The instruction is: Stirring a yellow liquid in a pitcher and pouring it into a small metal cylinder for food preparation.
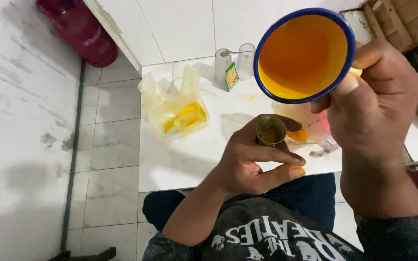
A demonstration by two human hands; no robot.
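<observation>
Right hand (373,101) clamped on enamel mug (304,54), tilted above small metal cup (271,130); left hand (255,159) wrapped round cup, over desk (189,154). Risk: mouth narrow, orange liquid overshoots onto fingers.

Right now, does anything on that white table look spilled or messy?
Yes, mildly. Faint yellowish smears stain the white table near the clear plastic bag of yellow pieces. The right hand holds a blue-rimmed mug tipped toward the camera, orange-yellow coating its inside. The left hand grips a small metal cup upright.
</observation>
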